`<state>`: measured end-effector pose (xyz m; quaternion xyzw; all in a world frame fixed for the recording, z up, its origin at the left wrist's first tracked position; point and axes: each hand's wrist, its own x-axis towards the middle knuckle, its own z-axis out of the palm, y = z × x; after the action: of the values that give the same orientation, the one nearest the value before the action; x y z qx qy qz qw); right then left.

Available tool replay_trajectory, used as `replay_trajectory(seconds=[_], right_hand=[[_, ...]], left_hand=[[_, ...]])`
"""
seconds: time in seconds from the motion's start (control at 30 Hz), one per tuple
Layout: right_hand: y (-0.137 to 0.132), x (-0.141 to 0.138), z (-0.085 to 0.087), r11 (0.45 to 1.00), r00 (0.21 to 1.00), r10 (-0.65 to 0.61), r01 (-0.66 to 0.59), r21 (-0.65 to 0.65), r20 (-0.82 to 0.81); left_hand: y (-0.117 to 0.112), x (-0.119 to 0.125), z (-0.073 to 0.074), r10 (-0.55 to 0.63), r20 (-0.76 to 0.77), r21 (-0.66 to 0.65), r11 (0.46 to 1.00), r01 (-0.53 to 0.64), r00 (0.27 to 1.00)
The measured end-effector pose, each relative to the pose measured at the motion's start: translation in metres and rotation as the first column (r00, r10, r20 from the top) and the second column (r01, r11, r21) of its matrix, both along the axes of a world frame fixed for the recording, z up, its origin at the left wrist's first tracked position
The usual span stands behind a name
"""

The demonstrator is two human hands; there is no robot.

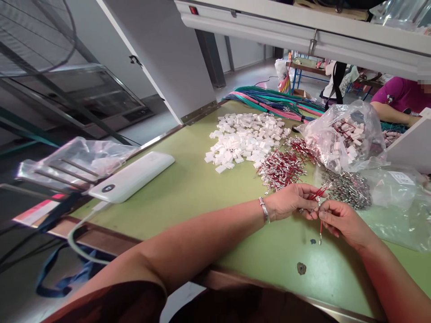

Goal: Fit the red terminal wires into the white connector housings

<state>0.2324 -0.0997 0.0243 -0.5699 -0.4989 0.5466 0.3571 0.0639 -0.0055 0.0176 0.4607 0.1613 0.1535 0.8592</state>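
My left hand is closed on several short red wires with metal terminals at their ends. Close against it, my right hand pinches one red wire, which hangs down with a metal terminal at its lower end. Just beyond the hands lies a heap of red wires with crimped terminals. Behind that heap, many small white plastic connector housings are spread out. To the right of my hands is a pile of small dark metal pieces on clear plastic.
A white power bank with a cable lies at the left edge of the green tabletop. A clear bag of white parts stands at the right. Bundled green and pink wires lie at the back. A person in a purple sleeve sits beyond.
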Motion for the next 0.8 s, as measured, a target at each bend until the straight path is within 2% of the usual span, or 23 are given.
replay_trajectory(seconds=[0.13, 0.3, 0.4, 0.5, 0.57, 0.63, 0.7, 0.8], right_hand=[[0.000, 0.000, -0.001, 0.999, 0.998, -0.010, 0.007, 0.046, 0.064], [-0.001, -0.002, 0.003, 1.000, 0.999, 0.001, 0.000, -0.009, 0.044], [-0.002, -0.004, 0.005, 0.998, 1.000, -0.031, 0.031, -0.047, -0.003], [-0.001, -0.005, 0.005, 0.996, 0.998, -0.064, 0.066, -0.059, 0.025], [0.000, -0.004, 0.004, 0.997, 0.991, -0.080, 0.081, -0.007, 0.109], [0.002, -0.003, 0.002, 0.997, 0.984, -0.079, 0.074, 0.038, 0.161], [0.003, -0.002, 0.001, 0.999, 0.989, -0.044, 0.041, 0.021, 0.144], [0.003, -0.002, 0.000, 1.000, 0.995, 0.015, -0.013, -0.018, 0.098]], left_hand=[[-0.001, -0.001, 0.002, 0.006, -0.031, 0.015, 1.000, -0.006, 0.999], [-0.007, 0.003, 0.001, 0.110, -0.045, 0.057, 0.993, -0.107, 0.993], [-0.011, 0.006, 0.003, 0.205, -0.110, 0.186, 0.966, -0.183, 0.973], [-0.011, 0.005, 0.005, 0.240, -0.182, 0.304, 0.936, -0.177, 0.954], [-0.011, 0.004, 0.006, 0.203, -0.167, 0.249, 0.956, -0.158, 0.965], [-0.009, 0.003, 0.004, 0.167, -0.131, 0.137, 0.979, -0.149, 0.977], [-0.008, 0.003, 0.002, 0.149, -0.114, 0.060, 0.988, -0.143, 0.982], [-0.007, 0.003, 0.000, 0.136, -0.122, 0.013, 0.991, -0.135, 0.983]])
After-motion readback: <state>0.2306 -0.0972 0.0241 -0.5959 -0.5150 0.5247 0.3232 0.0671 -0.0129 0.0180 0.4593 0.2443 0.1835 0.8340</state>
